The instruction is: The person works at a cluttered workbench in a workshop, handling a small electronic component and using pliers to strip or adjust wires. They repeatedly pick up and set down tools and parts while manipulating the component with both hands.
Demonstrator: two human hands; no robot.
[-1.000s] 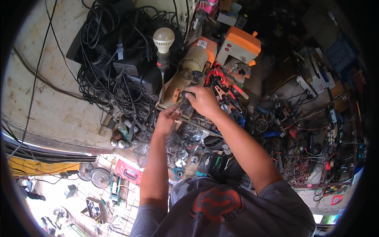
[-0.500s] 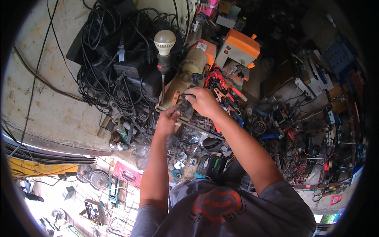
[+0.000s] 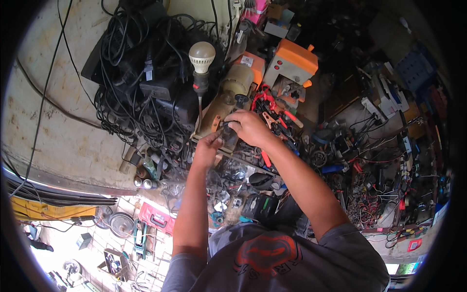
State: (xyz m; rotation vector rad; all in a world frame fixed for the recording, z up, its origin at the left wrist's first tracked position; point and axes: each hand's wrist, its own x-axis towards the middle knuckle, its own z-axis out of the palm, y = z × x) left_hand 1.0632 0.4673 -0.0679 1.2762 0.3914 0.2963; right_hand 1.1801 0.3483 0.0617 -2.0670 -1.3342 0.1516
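Both my hands are at a worn bench machine (image 3: 212,116) with a brownish bed and a beige cylindrical housing (image 3: 238,80). My right hand (image 3: 249,128) curls over a dark knob-like part (image 3: 227,130) on the bed, its fingers closed on it. Just below and to the left, my left hand (image 3: 209,145) pinches at the same spot; whatever its fingertips hold is too small to tell. A black round knob (image 3: 241,100) stands uncovered beyond my right hand. On a thin stem at the machine's left side, a white light bulb (image 3: 202,56) rises from a dark socket.
Black boxes and tangled cables (image 3: 146,73) crowd the left. An orange-and-grey machine (image 3: 290,68) stands beyond, with red-handled tools (image 3: 287,116) beside my right hand. Loose parts and wires (image 3: 369,194) cover the right side. A red case (image 3: 156,216) lies at lower left.
My right hand has turned slightly over the dark part, its fingertips a little lower. My left hand stays nearly in place. The whole view has shifted slightly.
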